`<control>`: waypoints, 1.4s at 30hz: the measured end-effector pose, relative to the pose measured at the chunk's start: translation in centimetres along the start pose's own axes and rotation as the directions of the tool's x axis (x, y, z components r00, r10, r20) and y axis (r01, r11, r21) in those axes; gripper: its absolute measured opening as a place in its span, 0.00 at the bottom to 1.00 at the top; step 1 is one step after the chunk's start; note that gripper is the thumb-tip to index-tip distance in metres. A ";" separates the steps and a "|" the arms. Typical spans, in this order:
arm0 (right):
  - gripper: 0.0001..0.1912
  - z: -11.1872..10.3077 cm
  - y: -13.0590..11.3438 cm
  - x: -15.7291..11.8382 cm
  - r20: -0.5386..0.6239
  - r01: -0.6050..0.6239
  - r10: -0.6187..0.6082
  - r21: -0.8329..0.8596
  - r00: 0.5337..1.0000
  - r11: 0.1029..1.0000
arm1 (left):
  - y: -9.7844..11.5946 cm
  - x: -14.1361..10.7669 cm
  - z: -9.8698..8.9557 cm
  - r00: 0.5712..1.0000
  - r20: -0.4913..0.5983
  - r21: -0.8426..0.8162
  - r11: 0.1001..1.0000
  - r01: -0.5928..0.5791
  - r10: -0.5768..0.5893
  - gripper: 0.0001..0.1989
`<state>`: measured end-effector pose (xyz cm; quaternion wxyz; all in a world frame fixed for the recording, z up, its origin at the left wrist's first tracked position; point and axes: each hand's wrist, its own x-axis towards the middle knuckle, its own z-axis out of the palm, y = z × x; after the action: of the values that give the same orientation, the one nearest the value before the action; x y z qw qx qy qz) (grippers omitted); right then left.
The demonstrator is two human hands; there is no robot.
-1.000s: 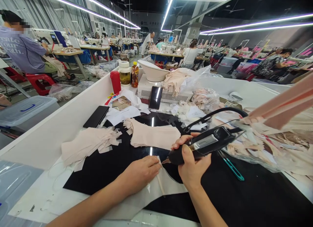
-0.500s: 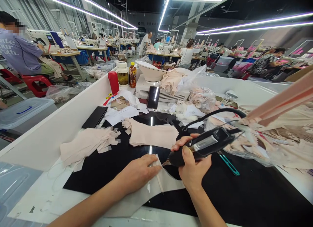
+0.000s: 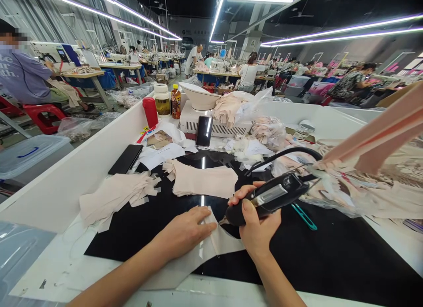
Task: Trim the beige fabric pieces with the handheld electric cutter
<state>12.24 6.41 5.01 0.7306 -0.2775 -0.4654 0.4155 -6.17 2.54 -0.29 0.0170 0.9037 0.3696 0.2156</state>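
My right hand (image 3: 259, 230) is wrapped round a black corded hand tool (image 3: 271, 197) with a pointed metal tip. The tip meets the edge of a thin, pale, translucent sheet (image 3: 181, 269) just beside my left fingertips. My left hand (image 3: 185, 232) lies flat over that sheet, fingers stretched out and pressing down. A narrow pale strip (image 3: 214, 245) runs out from under its fingers. Beyond my hands, a stack of beige fabric pieces (image 3: 205, 181) rests on the black work surface (image 3: 307, 263), and another beige stack (image 3: 114, 197) sits to the left.
A teal snips-like tool (image 3: 304, 216) lies right of my right hand. A black cable (image 3: 280, 155) loops behind the hand tool. Bagged fabric heaps (image 3: 363, 183) fill the right side. Phones, a red cup (image 3: 150, 112) and jars stand at the back. Co-workers sit at sewing tables beyond.
The camera view has shifted slightly. The tool's metal tip has moved a little closer to my left fingertips, along the sheet's edge. My left hand stays on the sheet.
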 end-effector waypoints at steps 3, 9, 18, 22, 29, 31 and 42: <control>0.18 -0.1 0.0 0.0 -0.011 -0.020 0.020 -0.023 1.000 1.000 | -0.1 -0.1 0.0 1.000 0.029 -0.007 1.000 0.010 -0.010 0.11; 0.18 -0.9 -1.4 0.2 -0.038 -0.003 0.002 -0.024 0.999 1.000 | -0.1 0.1 -0.7 1.000 0.008 0.013 1.000 0.003 -0.003 0.10; 0.18 -1.4 -1.9 0.2 -0.062 -0.007 0.006 -0.004 0.998 1.000 | 2.2 1.7 -1.1 0.997 0.083 -0.104 0.995 0.010 -0.002 0.08; 0.19 -1.2 -1.5 0.0 -0.044 -0.014 0.014 0.014 0.999 1.000 | 2.4 1.3 -0.8 0.993 0.114 -0.095 0.995 0.018 -0.007 0.08; 0.19 -0.7 -1.1 -0.4 -0.034 -0.011 0.010 -0.032 0.999 0.999 | 2.3 0.8 -0.8 0.992 0.128 -0.089 0.996 0.017 -0.005 0.09; 0.19 -0.6 -1.0 -0.5 -0.024 -0.017 0.016 -0.022 1.000 1.000 | 2.3 0.8 -0.8 0.992 0.124 -0.080 0.997 0.015 -0.005 0.10; 0.18 -0.8 -1.0 -0.7 -0.006 -0.023 0.023 -0.054 1.000 0.998 | 2.7 0.7 -0.7 0.987 0.158 -0.059 0.998 0.016 -0.006 0.11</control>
<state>13.18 5.28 5.13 0.7191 -0.3035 -0.4714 0.4105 -4.28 0.96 1.12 0.0744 0.9150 0.3654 0.1542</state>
